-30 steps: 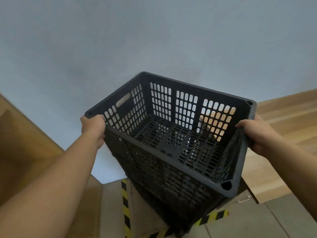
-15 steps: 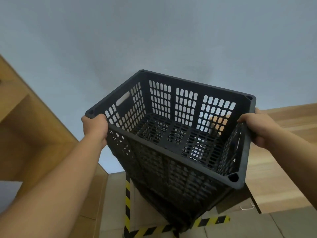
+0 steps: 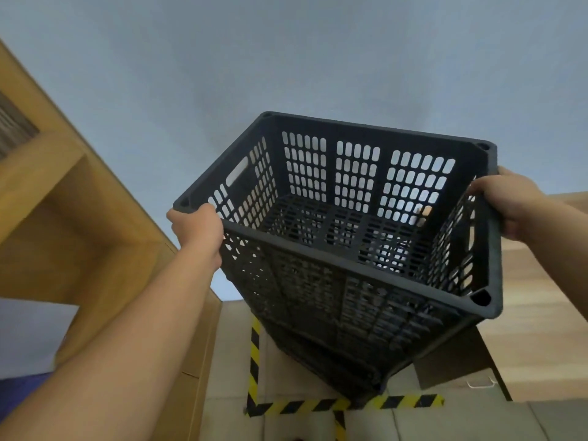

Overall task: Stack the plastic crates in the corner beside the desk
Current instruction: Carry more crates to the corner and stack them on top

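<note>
A black perforated plastic crate [image 3: 346, 246] hangs in front of me, its open top towards me, above the floor corner. My left hand [image 3: 199, 229] grips the rim at its near left corner. My right hand [image 3: 506, 202] grips the rim on the right side. Below the crate's base more dark slatted plastic [image 3: 334, 361] shows; I cannot tell whether it is a second crate.
Yellow-and-black tape [image 3: 318, 405] marks a square on the tiled floor. A wooden desk or shelf unit [image 3: 73, 218] stands at the left, a wooden surface [image 3: 541, 297] at the right, and a pale blue wall [image 3: 286, 58] behind.
The crate and both hands have stayed together while the view shifted: more of the wooden unit at the left and the taped floor corner shows. The crate sits a little further right.
</note>
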`<control>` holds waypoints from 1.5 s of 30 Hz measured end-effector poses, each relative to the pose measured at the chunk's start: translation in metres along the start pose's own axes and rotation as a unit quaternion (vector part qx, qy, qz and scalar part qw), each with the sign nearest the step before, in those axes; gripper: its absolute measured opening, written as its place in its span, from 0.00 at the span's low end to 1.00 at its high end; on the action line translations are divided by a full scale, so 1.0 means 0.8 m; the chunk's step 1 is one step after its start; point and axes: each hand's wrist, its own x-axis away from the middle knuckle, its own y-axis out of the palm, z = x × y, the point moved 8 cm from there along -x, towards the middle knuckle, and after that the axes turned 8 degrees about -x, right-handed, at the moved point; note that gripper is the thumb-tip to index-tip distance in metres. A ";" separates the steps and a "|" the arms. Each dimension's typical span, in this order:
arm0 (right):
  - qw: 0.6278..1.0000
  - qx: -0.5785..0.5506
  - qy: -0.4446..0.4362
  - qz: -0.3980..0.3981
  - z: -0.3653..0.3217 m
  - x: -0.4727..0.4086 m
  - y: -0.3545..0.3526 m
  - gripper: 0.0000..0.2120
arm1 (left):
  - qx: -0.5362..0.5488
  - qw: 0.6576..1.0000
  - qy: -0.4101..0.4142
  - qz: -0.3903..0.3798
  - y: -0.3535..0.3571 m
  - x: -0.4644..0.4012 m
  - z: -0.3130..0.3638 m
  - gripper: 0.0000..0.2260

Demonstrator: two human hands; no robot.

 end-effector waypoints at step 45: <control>0.996 0.027 0.064 0.056 0.048 0.117 -0.021 0.16 | 0.031 0.983 0.121 -0.133 0.014 -0.004 -0.016 0.13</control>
